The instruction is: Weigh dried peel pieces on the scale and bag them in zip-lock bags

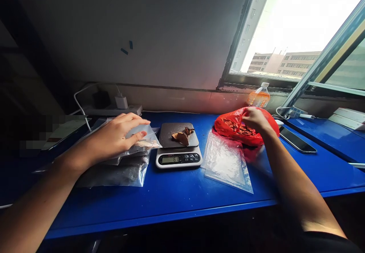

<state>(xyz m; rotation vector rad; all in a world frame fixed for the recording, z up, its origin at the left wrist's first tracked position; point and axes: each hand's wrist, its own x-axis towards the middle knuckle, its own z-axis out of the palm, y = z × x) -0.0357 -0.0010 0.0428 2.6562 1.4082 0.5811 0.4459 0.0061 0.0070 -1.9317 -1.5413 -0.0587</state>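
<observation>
My left hand [125, 133] lies over a stack of clear plastic bags [128, 171], its fingers stretched out. The top bag shows some pale, light-brown contents near my thumb. At the centre stands a kitchen scale [179, 158] with several dried brown pieces [181, 138] on its grey plate; the display seems to read 61. My right hand [255, 119] reaches into an opened red plastic bag [228, 116] filled with dark reddish-brown dried pieces [232, 125]. Its fingers are curled downward, and what they grip is hidden. Flat clear bags [225, 165] lie between the scale and the red bag.
A drink bottle [259, 95] stands behind the red bag, below the window. To the right lies a phone [298, 139]. A white charger [121, 101] sits in a power strip [114, 110] along the wall. The blue table's front edge [159, 219] runs close to me.
</observation>
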